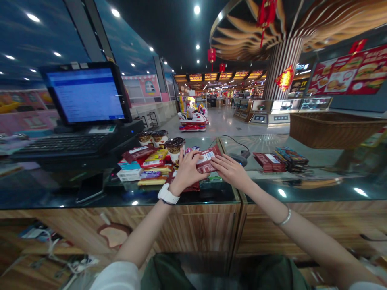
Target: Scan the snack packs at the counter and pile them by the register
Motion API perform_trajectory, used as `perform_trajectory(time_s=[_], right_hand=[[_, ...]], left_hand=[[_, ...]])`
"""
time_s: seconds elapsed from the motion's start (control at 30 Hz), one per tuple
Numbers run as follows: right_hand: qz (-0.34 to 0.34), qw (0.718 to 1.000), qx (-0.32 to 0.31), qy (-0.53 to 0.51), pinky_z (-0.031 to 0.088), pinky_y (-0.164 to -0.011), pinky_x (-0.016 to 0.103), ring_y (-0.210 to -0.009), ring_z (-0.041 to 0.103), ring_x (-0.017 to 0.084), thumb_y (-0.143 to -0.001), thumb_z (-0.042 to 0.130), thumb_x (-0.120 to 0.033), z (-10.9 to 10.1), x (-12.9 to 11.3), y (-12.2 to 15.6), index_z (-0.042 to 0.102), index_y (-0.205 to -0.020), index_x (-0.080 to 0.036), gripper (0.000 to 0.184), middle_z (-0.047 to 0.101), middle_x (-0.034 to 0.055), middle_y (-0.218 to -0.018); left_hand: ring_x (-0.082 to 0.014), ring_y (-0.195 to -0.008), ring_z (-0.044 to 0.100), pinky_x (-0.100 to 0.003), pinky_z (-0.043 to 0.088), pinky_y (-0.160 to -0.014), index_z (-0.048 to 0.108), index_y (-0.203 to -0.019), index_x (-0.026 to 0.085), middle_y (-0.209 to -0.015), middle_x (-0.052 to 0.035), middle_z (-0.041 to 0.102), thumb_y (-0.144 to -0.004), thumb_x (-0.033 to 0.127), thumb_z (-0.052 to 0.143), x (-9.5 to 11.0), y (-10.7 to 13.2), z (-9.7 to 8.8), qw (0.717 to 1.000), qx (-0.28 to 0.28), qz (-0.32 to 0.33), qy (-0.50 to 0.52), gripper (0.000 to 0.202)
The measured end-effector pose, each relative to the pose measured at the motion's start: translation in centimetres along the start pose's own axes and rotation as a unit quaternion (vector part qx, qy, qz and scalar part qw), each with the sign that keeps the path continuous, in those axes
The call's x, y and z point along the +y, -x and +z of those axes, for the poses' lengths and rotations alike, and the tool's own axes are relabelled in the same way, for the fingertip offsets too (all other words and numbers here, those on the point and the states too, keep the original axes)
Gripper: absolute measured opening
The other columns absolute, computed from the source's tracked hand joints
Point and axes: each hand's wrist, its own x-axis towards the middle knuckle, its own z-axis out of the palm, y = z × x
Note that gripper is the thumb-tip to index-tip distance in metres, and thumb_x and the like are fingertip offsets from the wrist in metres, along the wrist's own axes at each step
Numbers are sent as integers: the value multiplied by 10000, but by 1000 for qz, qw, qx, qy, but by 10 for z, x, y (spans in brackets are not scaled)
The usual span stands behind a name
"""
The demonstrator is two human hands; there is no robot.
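A brown-red snack packet [207, 160] with a white barcode label is between my two hands, just above the counter. My left hand [188, 172] grips its left side, thumb along the lower edge. On the right edge lie the fingers of my right hand [231, 171], close together; that thumb is hidden. Left of my left hand is a pile of snacks: yellow and red packets [155, 159], purple bars [151, 174] and white-and-blue boxes [129, 174]. Behind it stand lidded cups [175, 149]. Another brown-red packet [191, 187] lies partly covered beneath my left hand.
A monitor [86, 94] and a black keyboard [60, 143] stand at left, a dark phone [90, 187] in front. Rightward are a computer mouse [238, 159], more brown-red packets [268, 162], blue packets [290, 157] and a wicker basket [335, 129]. The glass counter's [211, 196] front edge is near me.
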Motion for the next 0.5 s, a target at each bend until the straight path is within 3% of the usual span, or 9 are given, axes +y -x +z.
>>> perform_trajectory(time_s=[0.2, 0.5], right_hand=[[-4, 1000, -19, -4, 471, -1109, 415, -1278, 586, 223, -931, 516, -127, 1, -34, -4, 615, -1328, -190, 414, 612, 96, -1389], [22, 999, -26, -26, 477, -1102, 425, -1237, 619, 219, -925, 531, -131, 20, -76, -18, 651, -1276, -188, 375, 643, 90, -1347]], left_hand=[[-301, -1209, 581, -601, 79, -1234, 608, -1046, 203, -1237, -111, 613, -669, 474, 797, -11, 29, -17, 1000, -28, 2, -7, 502], [-294, -1193, 587, -608, 46, -1230, 608, -1058, 231, -1219, -64, 635, -651, 457, 789, -42, 55, -35, 996, -74, -14, 38, 500]])
